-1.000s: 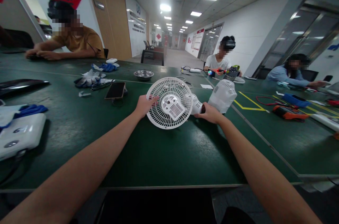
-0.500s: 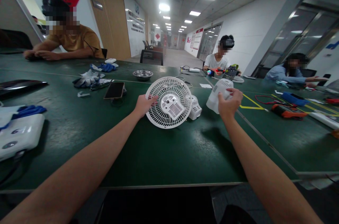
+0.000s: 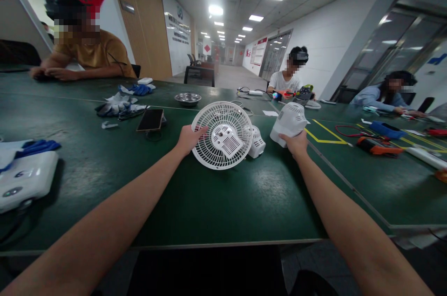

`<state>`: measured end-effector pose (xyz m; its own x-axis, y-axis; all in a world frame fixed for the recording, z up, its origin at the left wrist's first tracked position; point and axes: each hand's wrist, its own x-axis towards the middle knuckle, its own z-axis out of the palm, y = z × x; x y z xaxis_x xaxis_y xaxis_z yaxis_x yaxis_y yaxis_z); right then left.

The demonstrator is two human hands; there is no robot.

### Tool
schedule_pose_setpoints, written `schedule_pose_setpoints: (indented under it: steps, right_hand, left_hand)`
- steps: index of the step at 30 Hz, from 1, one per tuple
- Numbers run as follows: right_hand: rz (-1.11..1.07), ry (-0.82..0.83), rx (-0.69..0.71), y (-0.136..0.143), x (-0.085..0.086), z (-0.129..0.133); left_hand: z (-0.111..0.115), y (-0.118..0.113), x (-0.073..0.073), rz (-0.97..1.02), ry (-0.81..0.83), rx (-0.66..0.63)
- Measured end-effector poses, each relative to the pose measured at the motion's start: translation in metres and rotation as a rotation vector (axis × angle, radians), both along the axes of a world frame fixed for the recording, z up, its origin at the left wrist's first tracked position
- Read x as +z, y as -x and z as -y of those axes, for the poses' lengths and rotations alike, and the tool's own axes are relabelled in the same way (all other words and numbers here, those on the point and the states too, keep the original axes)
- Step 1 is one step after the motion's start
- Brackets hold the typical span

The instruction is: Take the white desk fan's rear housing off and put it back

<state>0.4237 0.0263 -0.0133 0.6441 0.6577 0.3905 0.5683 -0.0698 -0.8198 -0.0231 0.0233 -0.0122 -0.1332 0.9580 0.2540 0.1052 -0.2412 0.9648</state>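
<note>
A round white fan grille (image 3: 206, 150) with a vented plate at its centre stands tilted up on the green table. My left hand (image 3: 190, 140) grips its left rim, thumb over the slats. Just behind the grille's right side sits a white vented housing (image 3: 257, 142), partly hidden by it. To the right, my right hand (image 3: 296, 143) is closed around the lower part of a white plastic cover (image 3: 290, 121) with slots near its top. The cover is upright, apart from the grille; whether its bottom rests on the table is unclear.
Left of the grille lie a phone (image 3: 151, 120), gloves (image 3: 118, 106) and a white device (image 3: 31, 179). A metal bowl (image 3: 187, 99) is behind. An orange meter (image 3: 379, 147) and a blue case (image 3: 388, 130) lie right. Several people sit around the table (image 3: 223, 212).
The white cover in my right hand has turned more upright, and that hand has shifted lower on it. My left hand and the grille are nearly unmoved.
</note>
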Motion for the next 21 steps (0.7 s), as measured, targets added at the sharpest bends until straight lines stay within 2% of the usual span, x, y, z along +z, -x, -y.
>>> schedule_pose_setpoints:
  steps: [5, 13, 21]
  right_hand:
    - [0.038, -0.071, -0.026, -0.006, 0.0, -0.003]
    - [0.03, 0.051, 0.011, -0.011, -0.001, -0.004]
    - [0.027, 0.069, 0.04, -0.007, 0.003, 0.002]
  left_hand:
    - [0.002, -0.001, 0.002, 0.028, 0.044, -0.01]
    - [0.007, -0.001, 0.006, 0.027, 0.033, -0.025]
    - [0.017, -0.005, 0.014, 0.039, 0.071, -0.012]
